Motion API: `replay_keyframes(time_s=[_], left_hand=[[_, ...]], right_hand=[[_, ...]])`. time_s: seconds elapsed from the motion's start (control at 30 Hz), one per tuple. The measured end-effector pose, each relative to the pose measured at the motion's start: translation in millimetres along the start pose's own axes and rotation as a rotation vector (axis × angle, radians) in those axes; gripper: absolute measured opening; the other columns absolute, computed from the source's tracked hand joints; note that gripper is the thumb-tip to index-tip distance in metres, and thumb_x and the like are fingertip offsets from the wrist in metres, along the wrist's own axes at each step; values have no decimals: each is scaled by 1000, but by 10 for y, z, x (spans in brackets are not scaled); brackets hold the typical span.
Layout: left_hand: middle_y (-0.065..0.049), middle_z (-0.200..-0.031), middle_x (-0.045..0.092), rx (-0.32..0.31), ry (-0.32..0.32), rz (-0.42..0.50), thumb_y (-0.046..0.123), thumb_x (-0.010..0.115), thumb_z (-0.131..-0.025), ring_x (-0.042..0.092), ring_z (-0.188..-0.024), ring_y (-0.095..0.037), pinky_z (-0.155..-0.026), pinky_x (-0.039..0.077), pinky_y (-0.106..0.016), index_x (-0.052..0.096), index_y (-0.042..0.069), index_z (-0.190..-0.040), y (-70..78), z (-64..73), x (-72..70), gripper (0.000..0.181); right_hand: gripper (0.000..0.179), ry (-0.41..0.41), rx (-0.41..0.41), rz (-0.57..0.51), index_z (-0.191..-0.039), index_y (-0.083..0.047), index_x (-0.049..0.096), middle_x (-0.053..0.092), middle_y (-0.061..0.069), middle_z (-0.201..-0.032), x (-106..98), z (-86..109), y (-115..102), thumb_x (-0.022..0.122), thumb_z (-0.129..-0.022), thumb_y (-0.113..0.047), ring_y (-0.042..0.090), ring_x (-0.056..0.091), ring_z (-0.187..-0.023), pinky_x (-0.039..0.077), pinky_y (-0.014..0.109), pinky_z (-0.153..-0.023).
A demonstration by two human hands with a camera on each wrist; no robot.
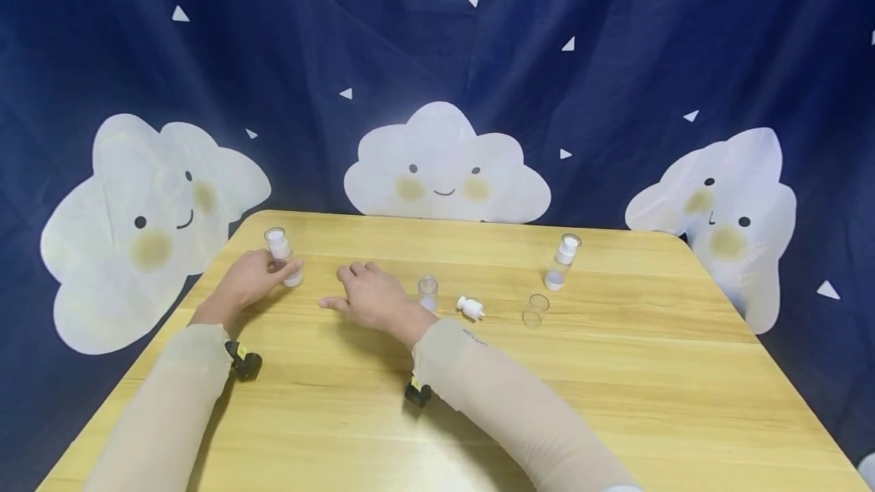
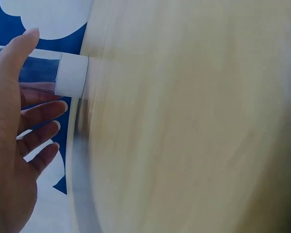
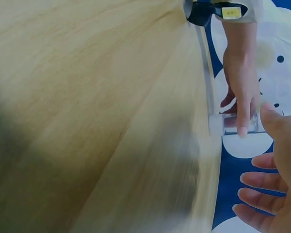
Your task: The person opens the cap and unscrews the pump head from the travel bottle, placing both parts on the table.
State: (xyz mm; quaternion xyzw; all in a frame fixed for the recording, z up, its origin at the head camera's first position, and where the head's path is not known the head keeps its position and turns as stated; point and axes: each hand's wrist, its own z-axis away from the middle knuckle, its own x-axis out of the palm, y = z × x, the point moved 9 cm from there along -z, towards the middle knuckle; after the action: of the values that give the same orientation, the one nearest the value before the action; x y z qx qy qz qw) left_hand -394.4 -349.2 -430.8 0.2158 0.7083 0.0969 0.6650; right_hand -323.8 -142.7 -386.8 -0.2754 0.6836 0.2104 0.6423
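Observation:
At the table's left side my left hand (image 1: pixel 247 279) holds a small clear pump bottle (image 1: pixel 279 243) between thumb and fingers. The bottle is upright, with a white top and a white base; in the left wrist view its base (image 2: pixel 72 75) shows past the thumb, right at the tabletop. My right hand (image 1: pixel 372 296) is over the table to the right of that bottle, palm toward it, thumb out and fingers loosely bent. Nothing is in it. The right wrist view shows the right hand's fingers (image 3: pixel 263 180) spread apart, close to the held bottle (image 3: pixel 230 124).
Beside my right wrist stands a clear bottle body (image 1: pixel 428 293). A white pump head (image 1: pixel 470 307) lies to its right, then a clear cap (image 1: pixel 536 310). Farther right stands another pump bottle (image 1: pixel 563 260). A blue cloud-print curtain (image 1: pixel 437 36) hangs behind the wooden table (image 1: pixel 649 370).

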Motion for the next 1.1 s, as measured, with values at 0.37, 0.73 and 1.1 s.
replay_keyframes(time_s=[0.37,0.73,1.1], left_hand=[[-22,-100,69,59,-13,-7,56,61,-91,63,-98,-43,-84,48,-57,66,0,-103,144,116,-31,57],[-10,-85,68,96,-54,3,52,66,-89,66,-81,-31,-78,51,-53,67,6,-90,276,194,15,47],[1,-73,61,196,-105,-4,39,70,-89,55,-64,-14,-67,50,-40,66,10,-84,417,283,85,29]], right_hand=[[65,36,-48,93,-130,-13,54,59,2,-120,-48,-66,-48,35,-96,-65,20,57,-107,46,29,-94],[65,25,-61,128,-132,-13,52,59,1,-118,-109,-150,-147,36,-96,-65,18,57,-103,48,29,-92],[72,-12,-39,88,-136,-13,48,58,1,-125,-88,-346,-282,29,-94,-70,19,56,-109,47,30,-94]])
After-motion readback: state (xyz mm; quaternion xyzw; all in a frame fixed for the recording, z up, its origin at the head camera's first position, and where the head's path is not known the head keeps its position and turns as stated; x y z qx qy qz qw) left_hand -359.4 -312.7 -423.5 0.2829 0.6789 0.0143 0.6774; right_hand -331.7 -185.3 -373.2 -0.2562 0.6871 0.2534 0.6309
